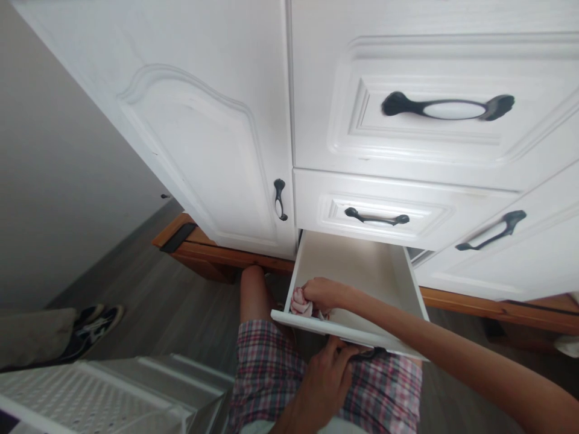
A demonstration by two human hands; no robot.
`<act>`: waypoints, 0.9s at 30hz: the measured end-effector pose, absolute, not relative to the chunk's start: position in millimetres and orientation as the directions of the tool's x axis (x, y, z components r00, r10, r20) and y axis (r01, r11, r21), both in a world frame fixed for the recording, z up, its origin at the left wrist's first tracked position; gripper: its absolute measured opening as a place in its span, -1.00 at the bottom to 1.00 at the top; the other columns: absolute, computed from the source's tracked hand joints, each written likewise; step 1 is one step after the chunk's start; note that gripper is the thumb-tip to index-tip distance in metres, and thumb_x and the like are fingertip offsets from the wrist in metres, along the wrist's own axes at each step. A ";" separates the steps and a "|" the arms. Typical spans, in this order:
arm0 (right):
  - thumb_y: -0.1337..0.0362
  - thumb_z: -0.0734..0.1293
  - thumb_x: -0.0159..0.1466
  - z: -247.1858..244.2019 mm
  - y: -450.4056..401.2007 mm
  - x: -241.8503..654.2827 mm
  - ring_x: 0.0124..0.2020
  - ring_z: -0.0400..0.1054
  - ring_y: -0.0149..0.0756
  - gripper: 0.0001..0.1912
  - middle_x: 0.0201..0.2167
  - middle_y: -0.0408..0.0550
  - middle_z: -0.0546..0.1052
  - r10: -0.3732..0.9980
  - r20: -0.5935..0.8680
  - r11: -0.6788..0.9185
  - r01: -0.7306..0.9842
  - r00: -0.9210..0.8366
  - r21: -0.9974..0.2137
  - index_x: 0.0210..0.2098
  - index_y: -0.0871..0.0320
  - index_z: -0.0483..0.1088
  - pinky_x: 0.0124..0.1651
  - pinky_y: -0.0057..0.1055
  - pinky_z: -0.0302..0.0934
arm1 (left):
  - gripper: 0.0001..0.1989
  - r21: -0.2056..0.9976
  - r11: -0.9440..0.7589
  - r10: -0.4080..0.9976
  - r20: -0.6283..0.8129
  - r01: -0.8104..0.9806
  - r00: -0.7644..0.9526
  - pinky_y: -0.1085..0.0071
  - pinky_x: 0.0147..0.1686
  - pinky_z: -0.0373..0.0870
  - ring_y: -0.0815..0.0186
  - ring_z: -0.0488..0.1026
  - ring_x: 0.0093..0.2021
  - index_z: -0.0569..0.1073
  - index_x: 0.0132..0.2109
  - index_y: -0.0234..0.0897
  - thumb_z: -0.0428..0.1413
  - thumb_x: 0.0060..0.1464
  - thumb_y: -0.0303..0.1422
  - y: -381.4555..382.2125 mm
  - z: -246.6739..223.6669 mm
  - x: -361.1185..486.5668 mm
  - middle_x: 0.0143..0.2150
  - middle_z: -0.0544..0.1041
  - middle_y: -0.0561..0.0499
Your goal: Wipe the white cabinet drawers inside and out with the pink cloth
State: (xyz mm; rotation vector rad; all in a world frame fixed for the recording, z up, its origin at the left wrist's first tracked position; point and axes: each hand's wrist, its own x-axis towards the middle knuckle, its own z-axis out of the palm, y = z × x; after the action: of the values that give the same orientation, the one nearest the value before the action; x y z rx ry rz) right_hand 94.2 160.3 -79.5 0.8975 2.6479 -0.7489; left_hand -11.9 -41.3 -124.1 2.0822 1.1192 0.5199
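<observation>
An open white drawer (348, 259) juts out from the bottom of a white cabinet. Inside its front left corner, my right hand (323, 293) is closed on a crumpled pink and white cloth (301, 302), pressed near the left wall. My left hand (329, 367) is below the drawer front, its fingers wrapped round the dark drawer handle (368, 354). Part of that handle is hidden by the fingers. The drawer's floor shows pale and bare behind my right forearm.
Above are two closed drawers with dark handles (447, 110), and a cabinet door (190, 150) stands at left. A wooden base (203, 250) runs beneath. At lower left are a white perforated rack (104, 398) and another person's shoe (97, 328).
</observation>
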 end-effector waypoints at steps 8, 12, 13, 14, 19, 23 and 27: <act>0.31 0.49 0.22 -89.4 164.1 98.8 -0.36 0.43 -0.28 -0.94 -0.33 -0.03 0.62 0.544 -0.310 0.696 0.626 -0.779 -0.352 -0.32 0.18 0.58 -0.29 -0.41 0.13 | -0.53 0.734 -0.376 0.838 0.007 0.566 0.546 0.19 0.23 0.57 0.19 0.56 0.15 0.42 0.31 -0.02 0.06 0.35 -0.54 -41.6 -121.2 -13.6 0.19 0.47 -0.04; 0.41 0.36 0.35 -87.0 182.2 123.9 -0.16 0.46 -0.22 -0.75 -0.05 0.05 0.61 0.611 -0.182 0.739 0.638 -0.770 -0.218 -0.02 0.13 0.58 -0.21 -0.42 0.19 | -0.46 0.756 -0.379 0.836 0.032 0.534 0.547 0.20 0.25 0.55 0.19 0.54 0.19 0.38 0.38 0.04 0.07 0.36 -0.53 -42.1 -118.1 -14.3 0.22 0.46 -0.05; 0.45 0.31 0.38 -85.3 191.9 131.7 -0.09 0.46 -0.18 -0.69 0.02 0.09 0.58 0.631 -0.144 0.746 0.647 -0.762 -0.154 0.04 0.11 0.57 -0.18 -0.41 0.22 | -0.44 0.763 -0.377 0.836 0.037 0.525 0.547 0.20 0.25 0.55 0.19 0.54 0.19 0.37 0.39 0.05 0.08 0.36 -0.53 -42.4 -117.5 -14.3 0.22 0.46 -0.05; 0.47 0.28 0.41 -83.8 203.1 139.3 -0.01 0.44 -0.15 -0.66 0.07 0.12 0.55 0.646 -0.104 0.752 0.654 -0.756 -0.086 0.08 0.11 0.56 -0.14 -0.40 0.24 | -0.43 0.768 -0.378 0.835 0.042 0.518 0.548 0.20 0.25 0.55 0.19 0.53 0.19 0.36 0.40 0.05 0.08 0.36 -0.54 -42.6 -117.2 -14.2 0.22 0.46 -0.05; 0.45 0.27 0.45 -87.8 255.5 159.5 0.21 0.33 0.00 -0.64 0.15 0.21 0.51 0.644 0.039 0.755 0.643 -0.764 0.125 0.14 0.18 0.58 0.08 -0.26 0.33 | -0.46 0.762 -0.375 0.841 0.041 0.528 0.539 0.21 0.24 0.56 0.20 0.56 0.14 0.39 0.37 0.04 0.07 0.36 -0.54 -43.0 -118.6 -13.4 0.19 0.47 -0.04; 0.51 0.25 0.42 -102.4 278.8 151.0 0.30 0.30 -0.02 -0.62 0.20 0.18 0.52 0.614 0.046 0.788 0.615 -0.788 0.038 0.09 0.17 0.62 0.29 -0.19 0.28 | -0.48 0.756 -0.378 0.847 0.050 0.534 0.529 0.22 0.20 0.58 0.21 0.57 0.10 0.39 0.36 0.03 0.05 0.37 -0.53 -44.1 -123.4 -12.1 0.18 0.48 -0.05; 0.57 0.21 0.38 -112.5 296.0 140.1 0.28 0.35 -0.04 -0.60 0.19 0.20 0.53 0.662 0.067 0.749 0.660 -0.746 -0.050 -0.04 0.19 0.64 0.30 -0.21 0.29 | -0.45 0.757 -0.383 0.854 0.073 0.529 0.514 0.21 0.19 0.58 0.18 0.57 0.14 0.39 0.36 -0.01 0.06 0.31 -0.56 -47.3 -128.4 -9.0 0.20 0.48 -0.07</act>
State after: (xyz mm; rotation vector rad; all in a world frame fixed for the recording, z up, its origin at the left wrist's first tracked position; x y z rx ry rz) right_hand 140.1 296.0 -112.5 1.1408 3.0128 -0.0368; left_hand -9.0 -47.3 -128.4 2.0702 1.1245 0.6078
